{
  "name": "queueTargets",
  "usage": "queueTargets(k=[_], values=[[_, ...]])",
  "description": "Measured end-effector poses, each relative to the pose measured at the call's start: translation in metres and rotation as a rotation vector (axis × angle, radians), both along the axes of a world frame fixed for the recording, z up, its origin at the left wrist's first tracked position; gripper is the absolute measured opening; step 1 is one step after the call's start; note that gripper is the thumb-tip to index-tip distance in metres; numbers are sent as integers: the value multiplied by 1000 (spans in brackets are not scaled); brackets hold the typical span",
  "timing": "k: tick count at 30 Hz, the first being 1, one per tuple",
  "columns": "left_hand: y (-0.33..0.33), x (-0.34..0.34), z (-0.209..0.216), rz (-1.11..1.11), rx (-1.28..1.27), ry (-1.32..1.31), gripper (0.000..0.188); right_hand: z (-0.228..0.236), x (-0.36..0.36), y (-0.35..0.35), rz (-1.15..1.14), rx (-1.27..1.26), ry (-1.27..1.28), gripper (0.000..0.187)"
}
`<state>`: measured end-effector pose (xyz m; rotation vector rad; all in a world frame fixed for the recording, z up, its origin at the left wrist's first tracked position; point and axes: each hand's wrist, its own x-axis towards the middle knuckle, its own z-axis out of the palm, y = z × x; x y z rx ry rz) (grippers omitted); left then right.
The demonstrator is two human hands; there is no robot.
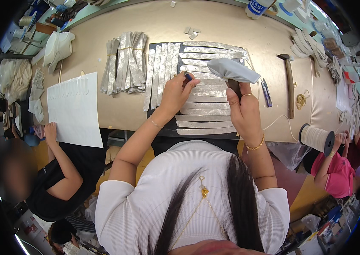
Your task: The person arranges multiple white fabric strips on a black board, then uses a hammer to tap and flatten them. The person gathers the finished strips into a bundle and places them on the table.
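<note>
My left hand point(174, 94) is closed around a short dark-blue stick point(188, 76), perhaps a pen or punch; its lower end is hidden. Silvery mottled strips point(205, 106) lie in a row beneath my hands on a black board point(169, 129). More strips point(158, 80) stand lengthwise on the board's left part. In my right hand point(246, 115) is the dark handle of a tool point(236, 70) with a broad pale-grey head, which looks wrapped. That head hangs above the right ends of the strips, apart from the blue stick.
Bundled strips point(131, 63) lie left of the board. To the right are a hammer point(290, 85), small blue-handled snips or tweezers point(266, 93), rubber bands point(301, 100) and a cord spool point(317, 138). A co-worker's hand point(51, 132) touches a white sheet point(73, 111) at left.
</note>
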<state>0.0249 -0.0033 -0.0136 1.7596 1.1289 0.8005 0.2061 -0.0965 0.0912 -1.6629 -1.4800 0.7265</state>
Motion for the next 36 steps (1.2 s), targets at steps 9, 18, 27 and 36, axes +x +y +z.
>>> queueTargets(k=[9,18,27,36], values=[[-6,2,11,-95,315,163,20,11,-5,-7,120,257,-26,33],[-5,2,6,-116,450,184,21,12,-3,-8,143,-7,-152,34],[1,-1,1,87,42,6,23,11,-3,-11,40,40,18,31],[-12,-6,9,-29,85,111,28,5,-3,-10,48,62,42,29]])
